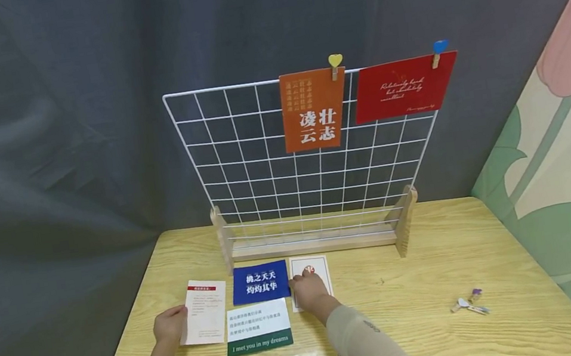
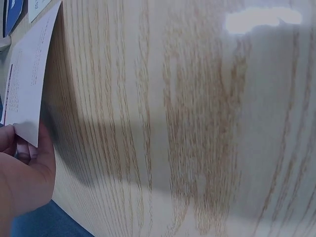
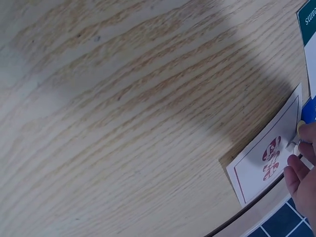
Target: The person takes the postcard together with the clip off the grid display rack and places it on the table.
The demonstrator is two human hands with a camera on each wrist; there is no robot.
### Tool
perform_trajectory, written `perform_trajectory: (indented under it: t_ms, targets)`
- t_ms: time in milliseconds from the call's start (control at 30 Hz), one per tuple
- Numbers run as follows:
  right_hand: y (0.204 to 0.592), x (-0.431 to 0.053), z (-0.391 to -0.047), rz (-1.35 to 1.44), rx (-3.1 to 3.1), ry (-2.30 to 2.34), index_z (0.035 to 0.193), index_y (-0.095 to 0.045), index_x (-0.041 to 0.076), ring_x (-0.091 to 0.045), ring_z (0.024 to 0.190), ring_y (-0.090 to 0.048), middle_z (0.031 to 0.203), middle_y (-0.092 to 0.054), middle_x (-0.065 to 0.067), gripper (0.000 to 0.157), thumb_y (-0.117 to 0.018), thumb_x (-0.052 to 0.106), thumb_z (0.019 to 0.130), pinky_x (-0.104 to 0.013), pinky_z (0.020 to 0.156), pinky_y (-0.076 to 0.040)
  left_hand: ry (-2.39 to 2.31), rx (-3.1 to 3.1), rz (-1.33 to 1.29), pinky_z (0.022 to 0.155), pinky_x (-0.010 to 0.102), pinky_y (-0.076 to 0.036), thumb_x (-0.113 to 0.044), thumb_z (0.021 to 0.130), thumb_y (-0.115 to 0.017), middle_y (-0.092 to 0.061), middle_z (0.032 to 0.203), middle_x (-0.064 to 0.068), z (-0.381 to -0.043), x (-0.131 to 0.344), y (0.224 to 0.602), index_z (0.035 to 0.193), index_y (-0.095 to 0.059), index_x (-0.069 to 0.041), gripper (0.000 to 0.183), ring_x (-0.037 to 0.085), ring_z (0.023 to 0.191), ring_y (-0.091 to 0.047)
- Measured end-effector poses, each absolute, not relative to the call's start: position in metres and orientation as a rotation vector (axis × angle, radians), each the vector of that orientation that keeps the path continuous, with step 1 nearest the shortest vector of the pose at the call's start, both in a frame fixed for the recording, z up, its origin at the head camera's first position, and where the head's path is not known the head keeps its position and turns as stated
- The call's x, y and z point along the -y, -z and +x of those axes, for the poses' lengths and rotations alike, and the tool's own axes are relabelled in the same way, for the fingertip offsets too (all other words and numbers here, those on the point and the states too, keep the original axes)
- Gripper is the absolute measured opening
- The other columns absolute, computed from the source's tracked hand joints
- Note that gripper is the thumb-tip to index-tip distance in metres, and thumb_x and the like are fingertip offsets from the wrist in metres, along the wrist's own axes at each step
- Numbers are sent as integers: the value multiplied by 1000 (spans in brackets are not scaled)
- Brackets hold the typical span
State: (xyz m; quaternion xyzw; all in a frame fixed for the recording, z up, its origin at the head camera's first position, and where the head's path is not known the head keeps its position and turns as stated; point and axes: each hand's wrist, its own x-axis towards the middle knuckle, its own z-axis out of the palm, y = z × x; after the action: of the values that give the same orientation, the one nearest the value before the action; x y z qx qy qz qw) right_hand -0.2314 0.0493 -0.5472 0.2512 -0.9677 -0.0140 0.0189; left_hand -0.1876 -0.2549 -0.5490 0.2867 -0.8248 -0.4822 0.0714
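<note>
My left hand point(image 1: 169, 328) pinches the left edge of a white card with a red strip point(image 1: 205, 315). In the left wrist view, that card is tilted up off the table, thumb on one face and fingers behind. My right hand point(image 1: 311, 293) is over a white card with a red emblem point(image 1: 320, 262) that lies on the table. Its fingers pinch a small pale clothespin point(image 3: 296, 144), mostly hidden by the fingertips. Between the hands lie a blue card with white characters point(image 1: 261, 293) and a white-and-green card point(image 1: 258, 329).
A white wire grid point(image 1: 268, 171) stands in wooden feet point(image 1: 405, 222) behind the cards. An orange card point(image 1: 301, 94) and a red card point(image 1: 399, 94) hang from its top by heart clothespins. Several loose clothespins point(image 1: 463, 303) lie at the table's right.
</note>
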Motion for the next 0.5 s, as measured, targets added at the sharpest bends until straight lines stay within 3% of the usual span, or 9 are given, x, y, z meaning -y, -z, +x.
perform_trajectory:
  t_ms: [500]
  targets:
    - [556, -55, -227, 876, 2867, 141, 82, -61, 12, -17, 74, -50, 75, -54, 0, 18, -61, 7, 65, -26, 60, -45, 1439, 2471, 892, 43, 18, -37, -1, 77, -53, -58, 84, 24, -188, 257, 553, 91, -58, 13, 20, 32, 75, -53]
